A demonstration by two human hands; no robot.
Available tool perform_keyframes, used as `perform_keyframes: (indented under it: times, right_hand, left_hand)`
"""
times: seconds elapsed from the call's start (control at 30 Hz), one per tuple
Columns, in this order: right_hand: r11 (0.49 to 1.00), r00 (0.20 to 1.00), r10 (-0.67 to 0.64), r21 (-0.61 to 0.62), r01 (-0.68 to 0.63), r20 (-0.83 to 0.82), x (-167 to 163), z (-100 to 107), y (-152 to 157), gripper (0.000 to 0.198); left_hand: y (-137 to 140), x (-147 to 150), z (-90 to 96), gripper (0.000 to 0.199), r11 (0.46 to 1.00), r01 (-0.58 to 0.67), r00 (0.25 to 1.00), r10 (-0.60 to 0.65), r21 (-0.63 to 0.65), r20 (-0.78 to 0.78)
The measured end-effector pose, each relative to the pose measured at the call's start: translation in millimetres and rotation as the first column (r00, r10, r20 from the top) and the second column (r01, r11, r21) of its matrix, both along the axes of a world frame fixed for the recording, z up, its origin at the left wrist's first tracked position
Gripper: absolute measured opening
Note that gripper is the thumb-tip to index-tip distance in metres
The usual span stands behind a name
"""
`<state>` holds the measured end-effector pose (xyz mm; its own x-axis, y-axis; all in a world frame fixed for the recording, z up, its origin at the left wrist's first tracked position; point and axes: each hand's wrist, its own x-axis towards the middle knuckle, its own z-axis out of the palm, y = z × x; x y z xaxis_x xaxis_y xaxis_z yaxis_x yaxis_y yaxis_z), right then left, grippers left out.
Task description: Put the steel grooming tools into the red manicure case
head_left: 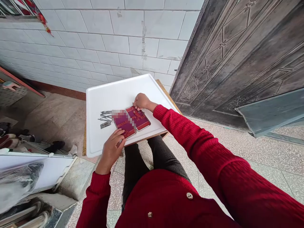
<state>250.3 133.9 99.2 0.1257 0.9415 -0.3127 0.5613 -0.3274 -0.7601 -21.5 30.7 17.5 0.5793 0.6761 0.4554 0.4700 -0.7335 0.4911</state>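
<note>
An unfolded manicure case with a purple-and-red lining and rows of small loops lies on a white tray-like tabletop. My left hand holds the case's near left corner, fingers over the lining and thumb at the edge. At the far edge of the right half, my right hand is closed in a pinch; what lies between its fingertips is too small to make out. Several slim metal tools lie left of the case, beside a nail clipper. A pixelated patch hides part of the case and tools.
A white tiled wall stands behind the tabletop. To the right is a dark patterned door, with a grey panel at its lower part. Shoes and a white rack-like unit are at the left.
</note>
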Motion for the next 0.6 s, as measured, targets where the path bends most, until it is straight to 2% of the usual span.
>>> perform_keyframes:
  times: [0.1,0.27,0.4,0.6]
  right_hand:
    - [1.000,1.000,-0.013,0.011,0.013,0.001,10.3,5.6,5.8,0.035]
    - [1.000,0.994,-0.017,0.016,0.015,0.106,36.4,9.4,10.8,0.028]
    - [0.998,0.985,-0.048,0.048,0.040,0.168,47.6,1.4,12.4,0.018]
    - [0.988,0.972,-0.094,0.141,0.064,0.214,48.2,-16.1,7.5,0.018]
  left_hand:
    - [-0.2,-0.6,-0.2,0.019,1.000,-0.005,1.000,0.005,-0.010,0.001]
    - [-1.0,-0.9,-1.2,0.019,1.000,-0.012,1.000,0.012,-0.003,0.013]
    - [-3.7,-0.3,-1.0,0.018,1.000,-0.023,1.000,0.023,0.019,0.006]
    - [-4.8,0.7,-1.0,0.018,0.999,-0.029,0.999,0.028,0.044,0.023]
